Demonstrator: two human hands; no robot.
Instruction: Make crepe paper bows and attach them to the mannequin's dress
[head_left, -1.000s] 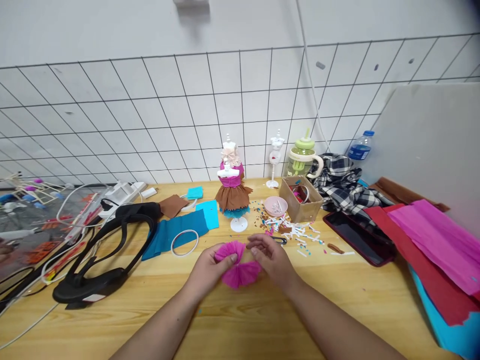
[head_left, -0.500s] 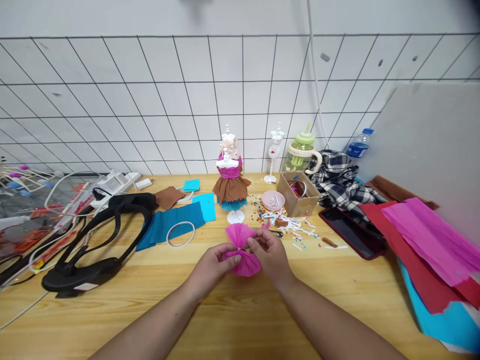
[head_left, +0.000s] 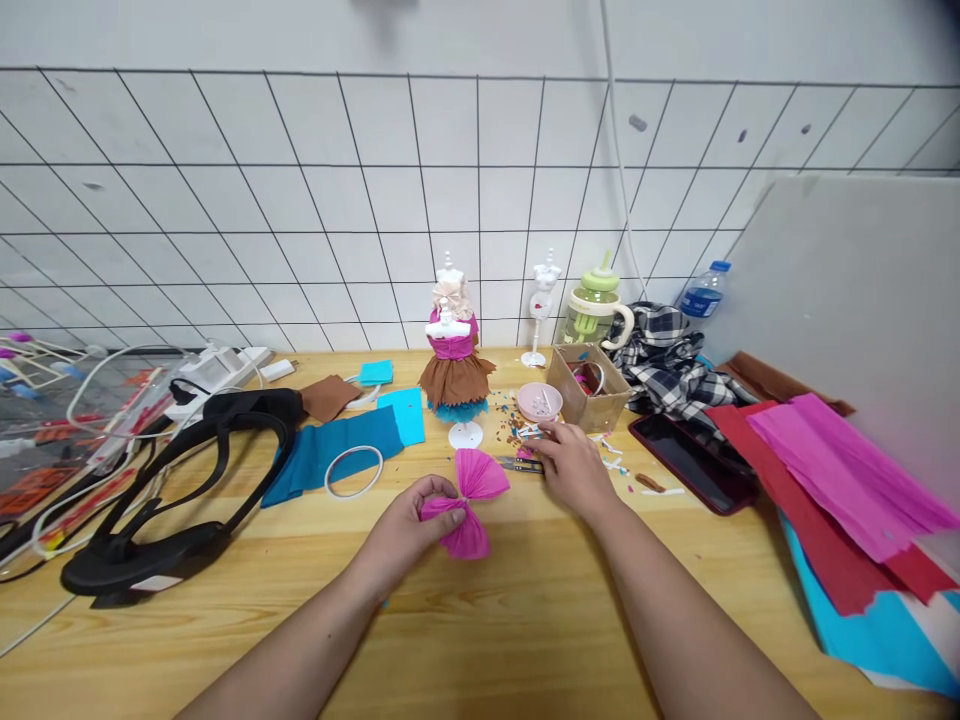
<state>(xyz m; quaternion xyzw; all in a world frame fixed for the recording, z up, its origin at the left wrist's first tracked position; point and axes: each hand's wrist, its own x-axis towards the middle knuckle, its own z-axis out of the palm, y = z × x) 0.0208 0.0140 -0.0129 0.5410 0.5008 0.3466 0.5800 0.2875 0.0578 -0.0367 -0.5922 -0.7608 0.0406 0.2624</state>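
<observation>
A magenta crepe-paper bow (head_left: 477, 478), gathered at its middle, is pinched between the thumb and fingers of my left hand (head_left: 424, 515). My right hand (head_left: 574, 465) is over the scattered paper scraps, with its fingers at the handle end of small black snips (head_left: 520, 464). Whether the fingers have closed on the snips is hard to make out. Behind the bow stands a small mannequin (head_left: 453, 345) in a magenta top and a brown skirt over blue ruffles. A pink dish (head_left: 539, 401) lies just beyond my right hand.
A cardboard box (head_left: 590, 388), a green-lidded jug (head_left: 596, 305) and a bare mannequin (head_left: 541, 300) stand behind. Black headgear (head_left: 180, 500), blue paper (head_left: 337, 450) and a white ring (head_left: 354, 472) lie left. A phone (head_left: 694, 462) and coloured paper sheets (head_left: 832, 500) lie right.
My right hand has let go of the bow and moved right and forward to the snips. My left hand still holds the bow, which has turned. The view has shifted slightly.
</observation>
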